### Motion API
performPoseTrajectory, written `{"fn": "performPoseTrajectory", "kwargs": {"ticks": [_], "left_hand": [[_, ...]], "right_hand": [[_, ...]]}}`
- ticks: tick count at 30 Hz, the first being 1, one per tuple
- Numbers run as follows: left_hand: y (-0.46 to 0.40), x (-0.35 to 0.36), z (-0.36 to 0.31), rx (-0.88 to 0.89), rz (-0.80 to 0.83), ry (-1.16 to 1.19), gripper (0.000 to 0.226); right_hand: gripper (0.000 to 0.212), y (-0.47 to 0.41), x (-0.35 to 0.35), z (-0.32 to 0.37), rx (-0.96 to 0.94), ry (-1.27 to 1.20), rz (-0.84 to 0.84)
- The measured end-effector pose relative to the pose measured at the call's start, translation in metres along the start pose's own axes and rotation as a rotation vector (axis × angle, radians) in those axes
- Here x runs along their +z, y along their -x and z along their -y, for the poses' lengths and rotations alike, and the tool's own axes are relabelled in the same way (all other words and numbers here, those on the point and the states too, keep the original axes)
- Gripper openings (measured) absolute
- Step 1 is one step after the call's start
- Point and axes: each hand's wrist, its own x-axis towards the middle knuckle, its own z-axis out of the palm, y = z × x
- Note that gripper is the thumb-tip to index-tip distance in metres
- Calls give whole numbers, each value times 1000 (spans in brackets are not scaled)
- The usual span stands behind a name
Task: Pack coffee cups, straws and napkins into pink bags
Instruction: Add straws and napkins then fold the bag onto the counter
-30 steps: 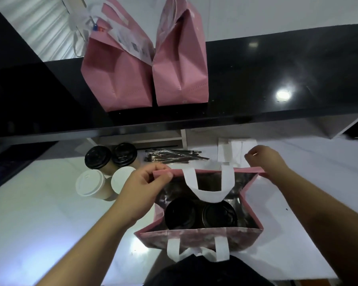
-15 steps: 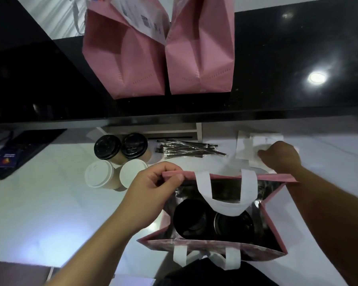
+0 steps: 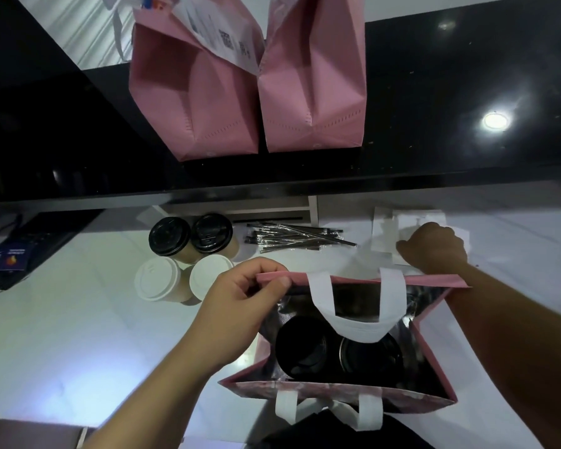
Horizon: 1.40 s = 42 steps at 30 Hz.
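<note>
An open pink bag (image 3: 434,361) with white handles stands on the white counter in front of me, with two black-lidded cups (image 3: 308,348) inside. My left hand (image 3: 240,306) pinches the bag's far rim at its left corner. Behind the bag, my right hand (image 3: 434,246) rests with curled fingers on a stack of white napkins (image 3: 399,226); whether it grips one I cannot tell. A bundle of wrapped straws (image 3: 292,238) lies behind the bag. Left of it stand two black-lidded cups (image 3: 191,236) and two white-lidded cups (image 3: 182,278).
Two filled pink bags (image 3: 246,92) stand on the raised black ledge (image 3: 434,131) at the back, one with a paper receipt. A dark device with a blue card (image 3: 10,257) lies at the far left of the counter.
My right hand has let go of the bag's right corner and moved back onto the napkins. My left hand keeps its hold on the rim. The view has shifted closer.
</note>
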Motion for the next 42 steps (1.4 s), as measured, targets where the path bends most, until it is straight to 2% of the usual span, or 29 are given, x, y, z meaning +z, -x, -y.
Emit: {"fn": "performPoseTrajectory", "kwargs": {"ticks": [4,7,14,19,22,26,30,35,39,42], "left_hand": [[1,1,1,-7,-3,-9,13],[2,1,2,-9,-5,6,12],[0,-1,4,2,4,-12,18],[-1,-1,6,28,-7,-40,12],[-2,-1,6,29,-9,-30,12],[-3,-3,4,32,-25,-41,16],[-4,-3,5,43,-25,-25,19],[-6,-4,9,59,-26,-13,9],[-6,-5,13,78,-38,-19,31],[-7,-4,14,68,-45,-12,25]], "right_hand": [[44,0,7,9,81,36,-17],[42,0,10,10,92,85,-50],[34,-3,23,-5,-15,149,-150],[11,-12,16,-30,-14,-114,-134],[19,-9,15,-42,8,-273,-159],[23,6,20,-61,3,-676,-194],[14,15,17,-79,54,-961,-230],[11,39,-8,-104,27,-991,-389],[18,83,-41,-117,-117,-978,-497],[18,127,-71,-117,-243,-988,-534]]}}
